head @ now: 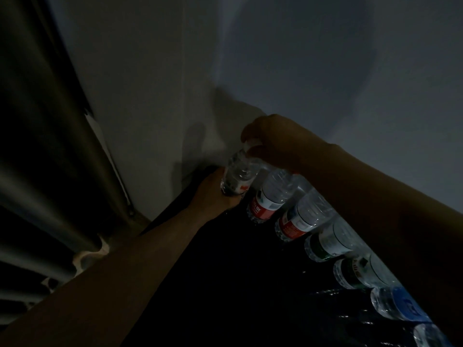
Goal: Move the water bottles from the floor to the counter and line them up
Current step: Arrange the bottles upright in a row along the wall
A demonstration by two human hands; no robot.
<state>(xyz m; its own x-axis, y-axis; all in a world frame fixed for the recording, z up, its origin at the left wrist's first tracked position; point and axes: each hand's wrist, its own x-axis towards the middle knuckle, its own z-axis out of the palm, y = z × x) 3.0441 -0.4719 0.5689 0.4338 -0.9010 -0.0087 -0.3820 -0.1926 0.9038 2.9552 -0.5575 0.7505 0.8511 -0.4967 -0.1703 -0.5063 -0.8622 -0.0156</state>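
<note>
Head view; faces down, close over counter (pixel 225 271)

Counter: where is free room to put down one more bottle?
The dark counter is bare between the left forearm and the bottle row. Along the wall it is crowded: bottles stand side by side, and the left hand and right hand hold the end bottle.

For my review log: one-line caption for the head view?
Left hand holds the water bottle low, right hand at its cap, ending the row on the counter.
</note>
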